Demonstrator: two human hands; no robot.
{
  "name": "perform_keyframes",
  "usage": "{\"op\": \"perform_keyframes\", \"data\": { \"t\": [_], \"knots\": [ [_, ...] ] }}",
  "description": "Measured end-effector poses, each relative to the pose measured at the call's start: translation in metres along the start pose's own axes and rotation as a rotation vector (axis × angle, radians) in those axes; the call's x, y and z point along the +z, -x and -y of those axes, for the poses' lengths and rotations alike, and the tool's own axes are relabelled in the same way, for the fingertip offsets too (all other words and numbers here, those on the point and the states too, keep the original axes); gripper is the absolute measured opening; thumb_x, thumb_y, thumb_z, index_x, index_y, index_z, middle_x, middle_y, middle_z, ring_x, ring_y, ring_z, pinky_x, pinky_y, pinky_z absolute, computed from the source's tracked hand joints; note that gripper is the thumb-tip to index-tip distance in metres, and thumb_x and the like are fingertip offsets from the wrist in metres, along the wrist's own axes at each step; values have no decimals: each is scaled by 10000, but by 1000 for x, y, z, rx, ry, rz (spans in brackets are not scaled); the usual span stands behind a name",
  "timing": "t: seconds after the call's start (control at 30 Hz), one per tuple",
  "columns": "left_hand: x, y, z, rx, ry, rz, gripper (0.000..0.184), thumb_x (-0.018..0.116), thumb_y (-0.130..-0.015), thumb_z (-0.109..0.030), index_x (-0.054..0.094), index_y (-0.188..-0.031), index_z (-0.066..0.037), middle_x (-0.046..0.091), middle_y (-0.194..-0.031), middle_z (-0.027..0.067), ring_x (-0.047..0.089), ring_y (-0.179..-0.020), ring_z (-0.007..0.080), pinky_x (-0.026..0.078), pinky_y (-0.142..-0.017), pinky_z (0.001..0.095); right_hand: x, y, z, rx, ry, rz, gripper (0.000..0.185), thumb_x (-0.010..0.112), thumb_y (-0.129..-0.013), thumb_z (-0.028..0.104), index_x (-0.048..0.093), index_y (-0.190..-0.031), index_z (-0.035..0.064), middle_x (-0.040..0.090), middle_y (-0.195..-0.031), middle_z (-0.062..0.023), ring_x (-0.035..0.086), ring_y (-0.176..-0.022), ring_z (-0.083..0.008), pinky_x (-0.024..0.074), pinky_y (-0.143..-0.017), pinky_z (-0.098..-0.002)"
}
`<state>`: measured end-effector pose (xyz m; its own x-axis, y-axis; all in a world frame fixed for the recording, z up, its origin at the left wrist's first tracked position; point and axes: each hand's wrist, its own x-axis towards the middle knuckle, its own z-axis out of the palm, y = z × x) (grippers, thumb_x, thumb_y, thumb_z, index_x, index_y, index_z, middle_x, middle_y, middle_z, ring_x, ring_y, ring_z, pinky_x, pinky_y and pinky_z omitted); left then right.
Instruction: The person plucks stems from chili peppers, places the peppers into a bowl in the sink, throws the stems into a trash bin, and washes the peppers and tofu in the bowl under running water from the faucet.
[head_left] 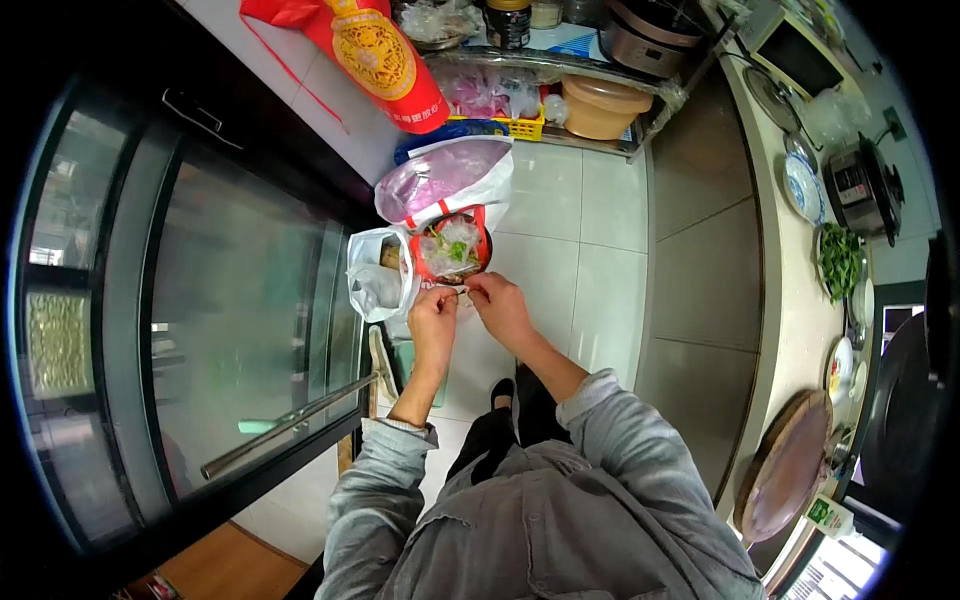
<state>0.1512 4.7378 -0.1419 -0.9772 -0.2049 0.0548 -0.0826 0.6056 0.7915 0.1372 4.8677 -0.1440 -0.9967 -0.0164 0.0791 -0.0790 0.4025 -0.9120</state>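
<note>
Side by side, my left hand (434,318) and my right hand (499,308) meet at the fingertips above the floor. Both are closed in a pinch on a small thing too small to make out. Just beyond them is a red-rimmed bin (483,243) holding clear plastic and green leaf scraps (457,250). A white plastic bag (358,268) stands open to the left of the bin. Behind it lies a larger white and pink bag (400,190).
A glass sliding door (240,320) is on the left. At the back stand a red bag (375,60) and a shelf with a tan tub (606,106). The right counter (775,290) holds green leaves (838,258), a bowl (802,188) and a round board (785,465).
</note>
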Motion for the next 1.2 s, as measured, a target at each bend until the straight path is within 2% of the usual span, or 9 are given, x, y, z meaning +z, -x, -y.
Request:
{"op": "perform_keyframes", "data": {
  "t": [0.23,0.4,0.5,0.6,0.63,0.7,0.97,1.13,1.2],
  "knots": [
    [47,-98,49,-34,-219,-121,103,577,-740,-51,650,-809,-34,610,-802,178,598,-729,334,472,-666,396,41,-91,-59,45,93,39,149,542,-757,69,612,-882,27,608,-866,-177,587,-800,-347,478,-703,-406],
    [83,-154,90,-126,-371,11,114,566,-718,-79,661,-771,-46,620,-741,180,602,-727,351,479,-668,401,45,-122,-92,57,121,81,140,565,-754,63,611,-885,53,616,-834,-157,596,-760,-332,489,-681,-394],
    [97,-174,133,38,-468,75,154,550,-724,-109,664,-794,-33,624,-752,187,595,-693,357,472,-638,415,49,-129,-113,209,90,120,145,569,-754,87,605,-891,59,611,-812,-168,595,-763,-333,484,-673,-406],
    [120,-186,208,-70,-17,120,187,575,-698,-91,668,-838,-8,640,-761,183,611,-683,325,471,-620,395,39,-140,-108,158,75,260,175,489,-794,177,591,-868,56,596,-787,-186,587,-765,-345,461,-650,-437],
    [101,-185,131,40,-285,140,168,587,-693,-91,667,-816,-9,638,-750,186,614,-674,321,475,-617,386,50,-139,-110,172,85,178,162,505,-768,172,587,-847,56,591,-786,-177,582,-754,-345,455,-635,-439],
    [100,-186,113,-29,-394,130,150,616,-720,-151,664,-793,-29,638,-741,183,617,-655,327,483,-607,391,12,-146,-68,252,-61,284,140,508,-756,154,586,-815,54,596,-805,-167,590,-755,-330,456,-661,-441],
    [117,-124,37,95,-246,181,144,622,-743,-127,653,-817,-7,641,-750,159,609,-666,283,470,-633,367,-45,-94,-70,169,82,17,138,510,-746,161,602,-796,71,606,-784,-164,591,-753,-332,456,-665,-433],
    [161,-74,40,56,67,490,164,620,-736,-44,600,-875,41,628,-784,119,578,-698,191,472,-651,311,-95,6,-82,355,126,-230,137,521,-739,156,617,-816,95,621,-816,-137,594,-781,-317,464,-667,-420],
    [160,-19,-14,80,202,631,154,593,-748,-15,586,-899,12,588,-736,60,524,-619,114,446,-544,249,-113,70,-71,427,113,-316,140,524,-745,148,618,-831,92,629,-824,-126,596,-789,-312,465,-679,-415]
  ]
}}
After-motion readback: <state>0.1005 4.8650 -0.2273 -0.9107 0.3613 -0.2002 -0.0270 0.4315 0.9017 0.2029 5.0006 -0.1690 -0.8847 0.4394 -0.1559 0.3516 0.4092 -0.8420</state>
